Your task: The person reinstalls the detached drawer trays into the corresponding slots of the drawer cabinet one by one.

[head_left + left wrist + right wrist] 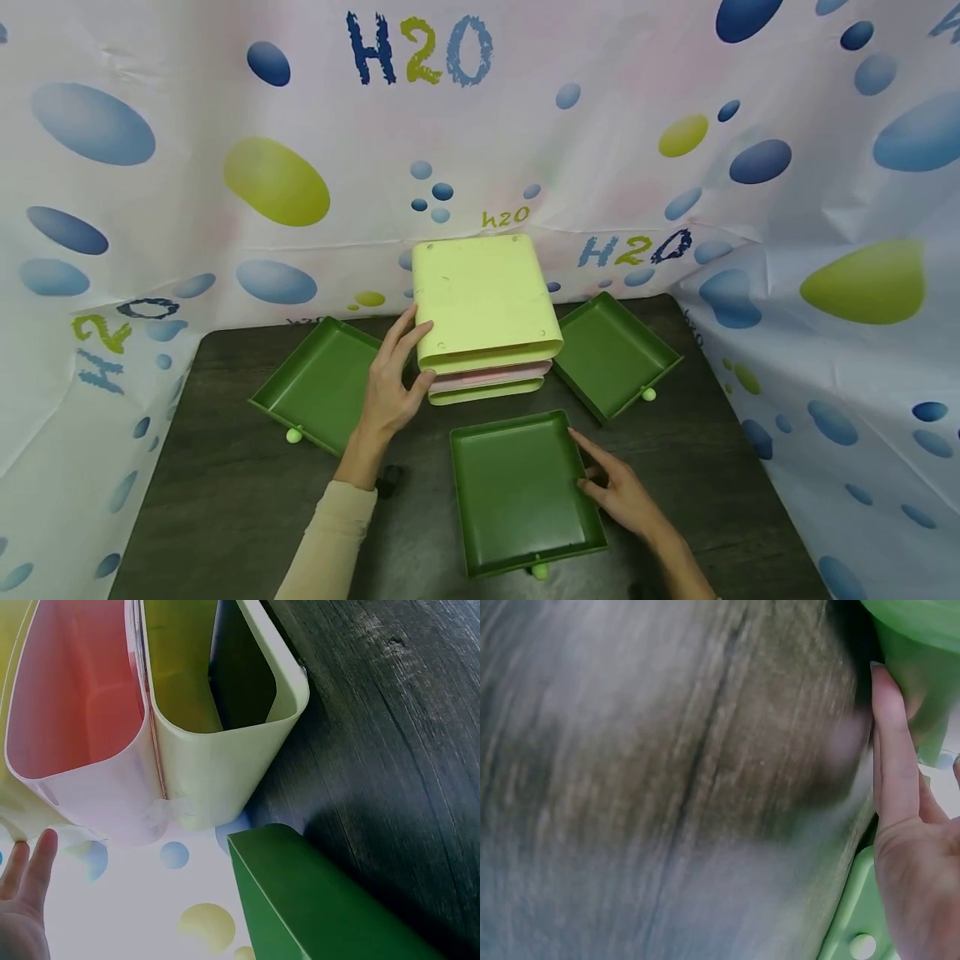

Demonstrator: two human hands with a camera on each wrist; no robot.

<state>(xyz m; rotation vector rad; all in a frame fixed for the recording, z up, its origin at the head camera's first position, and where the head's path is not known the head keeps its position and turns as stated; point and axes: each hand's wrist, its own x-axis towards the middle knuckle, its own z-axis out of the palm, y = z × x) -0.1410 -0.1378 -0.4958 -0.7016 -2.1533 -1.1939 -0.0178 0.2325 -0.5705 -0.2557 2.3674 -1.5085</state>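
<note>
A green front drawer [517,492] is lying toward the front edge of the dark table [225,483], its round knob [539,572] facing that edge; whether its base is touching the table I cannot tell. The right hand [618,492] is holding the drawer's right wall, thumb lapping over the rim and fingers stretching along the outside. Near the middle of the back edge, a stack of hollow cases [483,292] is standing, a pink one sitting between two yellow ones. The left hand [392,390] is touching the stack's left side, thumb and fingers spreading apart. A left drawer [322,383] is lying askew toward the back left corner, a right drawer [611,358] toward the back right corner. A dotted cloth [187,250] is hanging behind.
</note>
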